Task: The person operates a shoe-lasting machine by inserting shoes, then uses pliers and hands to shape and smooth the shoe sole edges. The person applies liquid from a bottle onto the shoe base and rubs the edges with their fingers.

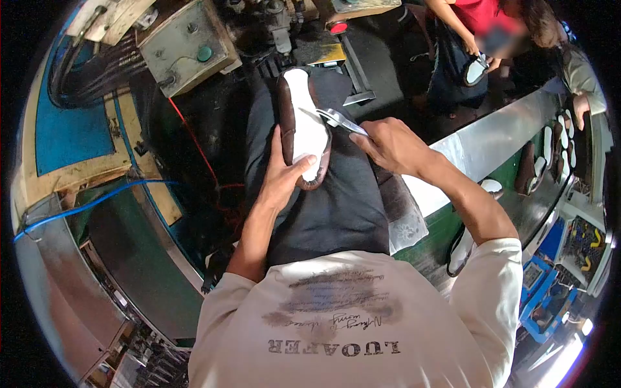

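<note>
A brown shoe upper [288,123] lies sole-up across my lap, its white insole [304,129] facing me. My left hand [279,178] grips the end nearest me, with the thumb pressed on the white surface and the fingers along the left side. In my right hand [394,147] is a pair of metal pliers [346,123], handles closed in the fist. The jaws reach the right edge of the shoe about midway along; whether they pinch the leather is too small to tell.
A control box [187,48] with a green button and machine parts stand ahead. On the right, a conveyor [440,249] carries several shoes [530,168]. Another person [479,32] holds a shoe [477,70] at upper right. A blue hose [90,204] crosses on the left.
</note>
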A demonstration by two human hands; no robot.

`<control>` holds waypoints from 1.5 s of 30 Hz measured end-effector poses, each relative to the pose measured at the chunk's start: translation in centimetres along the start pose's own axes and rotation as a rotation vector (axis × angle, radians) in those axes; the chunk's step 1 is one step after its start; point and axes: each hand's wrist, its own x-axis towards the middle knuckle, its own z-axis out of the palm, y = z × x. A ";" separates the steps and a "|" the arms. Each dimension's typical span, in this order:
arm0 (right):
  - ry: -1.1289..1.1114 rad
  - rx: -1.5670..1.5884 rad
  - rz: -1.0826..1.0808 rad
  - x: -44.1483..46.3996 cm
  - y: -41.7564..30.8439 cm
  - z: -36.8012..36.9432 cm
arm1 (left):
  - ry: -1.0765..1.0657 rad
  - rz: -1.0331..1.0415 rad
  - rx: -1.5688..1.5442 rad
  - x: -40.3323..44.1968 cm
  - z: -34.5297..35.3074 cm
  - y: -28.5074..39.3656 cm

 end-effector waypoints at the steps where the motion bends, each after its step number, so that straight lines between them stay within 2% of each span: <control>1: 0.006 -0.011 -0.020 0.2 0.5 -0.3 | 0.019 -0.017 0.031 0.6 0.1 0.5; 5: -0.033 -0.059 -0.034 2.2 1.5 0.1 | 0.030 0.044 0.289 2.3 -0.4 -0.1; 8: -0.060 -0.075 -0.059 3.6 1.5 0.0 | 0.055 0.074 0.300 2.2 0.2 -0.3; 11: -0.126 -0.141 -0.041 5.3 1.2 -0.2 | 0.081 0.007 0.334 1.9 0.7 0.6; 17: 0.044 -0.072 -0.105 5.5 2.3 0.2 | 0.081 -0.012 0.357 1.8 0.5 0.7; 20: 0.278 0.088 -0.070 4.8 -0.2 -1.2 | 0.084 0.002 0.287 1.6 0.9 0.7; 23: 0.373 0.125 -0.184 6.0 -1.4 1.2 | 0.042 -0.005 0.188 1.8 1.2 1.1; 27: 0.087 0.035 0.028 5.8 1.4 2.4 | 0.032 0.069 0.436 1.2 -0.5 0.8; 28: 0.035 0.022 0.158 4.7 0.3 1.1 | 0.026 0.037 0.418 0.5 -0.6 2.3; 29: 0.145 0.060 0.072 3.5 0.9 1.4 | -0.009 -0.012 0.406 -0.5 -0.6 3.9; 31: 0.231 0.098 0.046 1.3 1.2 1.1 | -0.060 0.117 0.722 -1.9 -2.2 7.5; 33: 0.270 0.202 0.104 -0.9 -0.1 0.1 | -0.078 0.061 0.832 -3.7 -3.0 13.6; 34: 0.285 0.258 0.122 -1.8 -0.9 -0.1 | -0.141 0.118 0.841 -4.4 -3.9 16.5; 37: 0.259 0.610 0.273 -4.2 -2.6 0.7 | -0.158 0.153 0.917 -4.2 -1.5 23.5; 39: 0.278 0.573 0.202 -4.9 -2.7 1.8 | -0.232 0.234 0.929 0.0 -0.8 22.5; 41: 0.298 0.538 0.157 -5.8 -2.8 2.3 | -0.366 0.171 0.781 4.6 -0.6 17.6; 43: 0.247 0.438 0.188 -6.8 -3.2 2.0 | -0.348 0.076 0.641 8.5 0.0 11.2; 45: 0.271 0.297 0.135 -7.9 -2.1 3.8 | -0.356 0.009 0.568 8.4 1.1 8.1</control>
